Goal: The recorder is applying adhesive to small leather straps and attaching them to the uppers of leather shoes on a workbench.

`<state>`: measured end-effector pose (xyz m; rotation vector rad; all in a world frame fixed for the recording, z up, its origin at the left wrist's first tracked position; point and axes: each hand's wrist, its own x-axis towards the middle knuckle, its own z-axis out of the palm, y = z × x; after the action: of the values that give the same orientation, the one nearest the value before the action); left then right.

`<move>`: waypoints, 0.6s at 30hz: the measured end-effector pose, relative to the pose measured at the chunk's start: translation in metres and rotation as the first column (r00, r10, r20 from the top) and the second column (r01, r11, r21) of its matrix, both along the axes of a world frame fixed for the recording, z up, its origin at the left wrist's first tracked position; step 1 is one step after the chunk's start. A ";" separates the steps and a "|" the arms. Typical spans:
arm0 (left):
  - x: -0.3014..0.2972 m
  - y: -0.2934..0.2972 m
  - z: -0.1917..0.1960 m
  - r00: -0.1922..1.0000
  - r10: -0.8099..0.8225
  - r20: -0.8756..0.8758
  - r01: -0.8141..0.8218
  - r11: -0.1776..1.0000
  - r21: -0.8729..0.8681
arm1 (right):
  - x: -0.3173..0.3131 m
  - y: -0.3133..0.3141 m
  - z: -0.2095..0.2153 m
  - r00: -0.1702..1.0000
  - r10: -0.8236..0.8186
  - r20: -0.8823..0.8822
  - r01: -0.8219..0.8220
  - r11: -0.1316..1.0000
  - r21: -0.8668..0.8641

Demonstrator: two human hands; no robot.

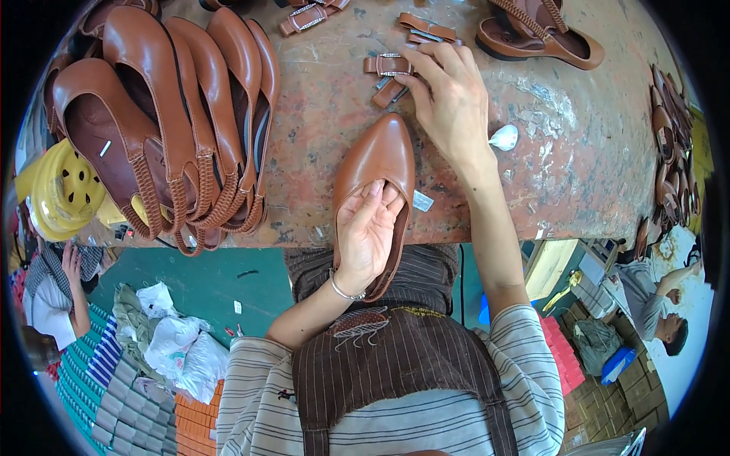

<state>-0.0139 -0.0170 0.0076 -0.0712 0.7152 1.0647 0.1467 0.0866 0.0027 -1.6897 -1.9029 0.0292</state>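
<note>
My left hand (363, 235) is palm up with its fingers inside the opening of a brown pointed slingback shoe (374, 152), holding it at the table's near edge, toe pointing away. Part of those fingers is hidden under the shoe's upper. Beyond the toe, my right hand (452, 95) has its thumb and index finger at either side of the end of a brown leather bow (376, 65) with a sparkling buckle. More brown bows (427, 27) lie just behind and under that hand. A small pale tag (422, 201) shows beside the shoe.
Several finished-looking brown slingbacks (144, 68) stand in a row on the left, by a yellow perforated container (72, 182). Another brown pair (544, 38) is at the far right. A small white object (503, 137) lies beside my right wrist. Two other people are at the sides.
</note>
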 end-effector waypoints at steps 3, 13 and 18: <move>-0.001 -0.001 0.001 1.000 -0.001 -0.001 0.001 1.000 -0.005 | -0.001 -0.007 0.007 0.995 -0.018 -0.093 0.017 1.000 -0.012; -0.001 0.002 0.003 0.998 -0.016 0.064 0.014 1.000 0.028 | -0.032 -0.089 0.038 0.912 -0.067 -0.405 -0.019 0.979 -0.205; -0.002 0.001 -0.001 0.997 -0.022 0.077 0.018 0.999 0.049 | -0.037 -0.091 0.032 0.923 -0.062 -0.380 -0.018 0.979 -0.203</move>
<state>-0.0162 -0.0159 0.0066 -0.0634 0.6192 1.0536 0.1099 -0.0042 0.0352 -1.6858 -1.6249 0.5271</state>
